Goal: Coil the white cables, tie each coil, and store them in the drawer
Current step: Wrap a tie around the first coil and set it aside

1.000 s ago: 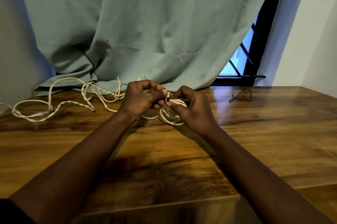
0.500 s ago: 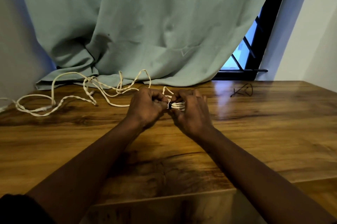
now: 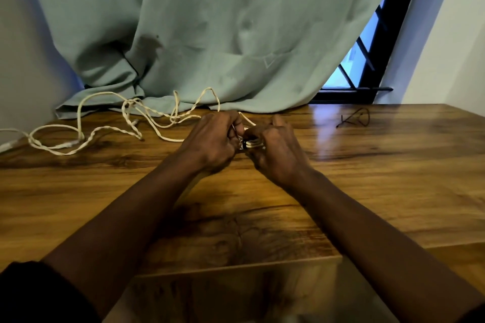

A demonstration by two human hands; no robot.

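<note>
Over the middle of the wooden table [image 3: 367, 178], my left hand [image 3: 212, 141] and my right hand [image 3: 275, 149] meet with curled fingers around a small coil of white cable [image 3: 253, 142]. A thin dark tie [image 3: 244, 144] wraps the coil between the fingertips, and both hands pinch at it. Most of the coil is hidden inside my right hand. A long loose white cable [image 3: 105, 129] lies tangled and partly twisted on the table's far left, running from the left edge toward my hands.
A teal curtain [image 3: 210, 33] hangs behind the table and rests on its far edge. A spare dark wire tie [image 3: 354, 118] lies at the far right. An open drawer's front edge [image 3: 236, 269] shows below my arms. A window [image 3: 351, 65] is at the back right.
My hands have drawn closer together and the coil has been squeezed into a tight bundle, with less of it showing. The camera view has tilted slightly.
</note>
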